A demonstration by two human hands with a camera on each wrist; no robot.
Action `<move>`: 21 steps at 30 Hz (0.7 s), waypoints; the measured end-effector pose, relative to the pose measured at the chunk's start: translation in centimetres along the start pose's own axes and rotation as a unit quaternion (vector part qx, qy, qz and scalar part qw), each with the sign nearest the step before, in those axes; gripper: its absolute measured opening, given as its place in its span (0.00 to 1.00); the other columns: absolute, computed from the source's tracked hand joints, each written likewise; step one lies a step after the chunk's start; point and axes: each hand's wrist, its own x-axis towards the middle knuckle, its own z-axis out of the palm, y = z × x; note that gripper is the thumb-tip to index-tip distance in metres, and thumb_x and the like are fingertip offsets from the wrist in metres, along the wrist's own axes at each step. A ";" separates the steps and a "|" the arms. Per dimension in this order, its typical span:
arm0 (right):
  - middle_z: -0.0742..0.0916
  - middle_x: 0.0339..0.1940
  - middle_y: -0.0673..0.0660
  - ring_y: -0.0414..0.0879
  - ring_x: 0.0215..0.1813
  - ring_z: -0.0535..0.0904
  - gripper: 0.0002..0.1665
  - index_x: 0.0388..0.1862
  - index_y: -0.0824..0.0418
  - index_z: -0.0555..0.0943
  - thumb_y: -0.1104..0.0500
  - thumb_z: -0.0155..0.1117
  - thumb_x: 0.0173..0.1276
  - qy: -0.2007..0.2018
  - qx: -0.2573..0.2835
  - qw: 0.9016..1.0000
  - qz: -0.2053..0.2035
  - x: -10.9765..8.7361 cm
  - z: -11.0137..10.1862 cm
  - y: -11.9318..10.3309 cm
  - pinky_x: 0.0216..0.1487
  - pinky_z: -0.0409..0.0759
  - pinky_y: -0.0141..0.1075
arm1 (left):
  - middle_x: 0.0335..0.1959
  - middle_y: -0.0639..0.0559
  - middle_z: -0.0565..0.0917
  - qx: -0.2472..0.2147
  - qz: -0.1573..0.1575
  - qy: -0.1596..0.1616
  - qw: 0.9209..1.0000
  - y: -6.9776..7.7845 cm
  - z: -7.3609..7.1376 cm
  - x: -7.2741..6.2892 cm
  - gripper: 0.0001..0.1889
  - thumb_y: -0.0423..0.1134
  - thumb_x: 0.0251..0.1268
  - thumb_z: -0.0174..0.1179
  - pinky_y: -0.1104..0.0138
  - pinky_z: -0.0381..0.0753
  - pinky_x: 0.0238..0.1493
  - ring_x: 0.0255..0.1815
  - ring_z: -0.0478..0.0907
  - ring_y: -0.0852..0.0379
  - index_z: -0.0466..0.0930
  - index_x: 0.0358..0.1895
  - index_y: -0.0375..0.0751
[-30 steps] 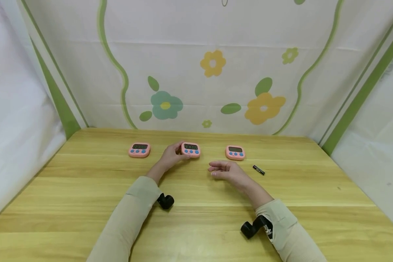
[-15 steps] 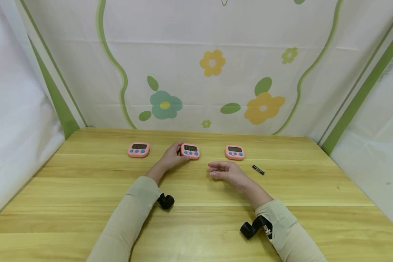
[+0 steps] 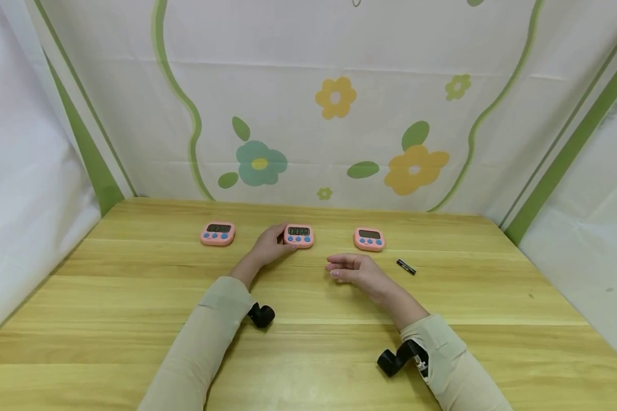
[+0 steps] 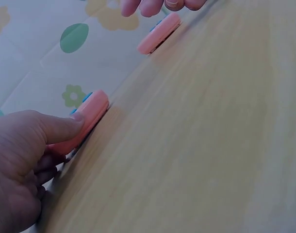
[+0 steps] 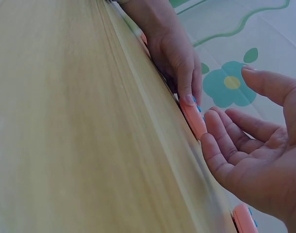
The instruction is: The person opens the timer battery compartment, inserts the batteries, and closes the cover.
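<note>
Three pink digital timers with blue buttons lie in a row along the back of the wooden table. My left hand [image 3: 269, 245] grips the middle timer [image 3: 299, 236] by its left side, thumb on the near edge; digits show on its dark screen. In the left wrist view the thumb presses the pink casing [image 4: 92, 114] close over the wood. My right hand [image 3: 357, 271] hovers to the right of that timer, fingers loosely bent, holding nothing. The right timer [image 3: 369, 239] has a blank screen. Faint digits show on the left timer [image 3: 218, 234].
A small black battery-like cylinder [image 3: 406, 266] lies on the table [image 3: 308, 365] just in front of the right timer. A white flowered cloth [image 3: 298, 114] hangs behind the table's back edge, with white sheets at both sides.
Both hands stay nearly still. The middle timer shifts very slightly in the left hand's grip, and its screen digits look clearer now.
</note>
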 end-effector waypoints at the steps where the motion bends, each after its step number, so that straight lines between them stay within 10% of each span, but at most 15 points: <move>1: 0.74 0.49 0.69 0.57 0.48 0.72 0.29 0.55 0.75 0.65 0.63 0.59 0.58 -0.001 0.001 1.000 0.000 0.0 0.0 0.0 0.46 0.73 0.40 | 0.57 0.39 0.65 0.006 0.005 -0.001 1.000 0.0 0.0 0.0 0.31 0.38 0.54 0.59 0.60 0.59 0.58 0.59 0.59 0.46 0.59 0.61 0.31; 21: 0.74 0.49 0.70 0.56 0.48 0.72 0.30 0.56 0.75 0.64 0.61 0.60 0.58 -0.014 -0.014 1.000 0.001 0.0 0.0 -0.4 0.47 0.73 0.43 | 0.60 0.39 0.61 0.013 -0.018 -0.014 1.000 0.1 -0.1 -0.1 0.34 0.40 0.54 0.59 0.60 0.54 0.60 0.61 0.54 0.46 0.55 0.62 0.30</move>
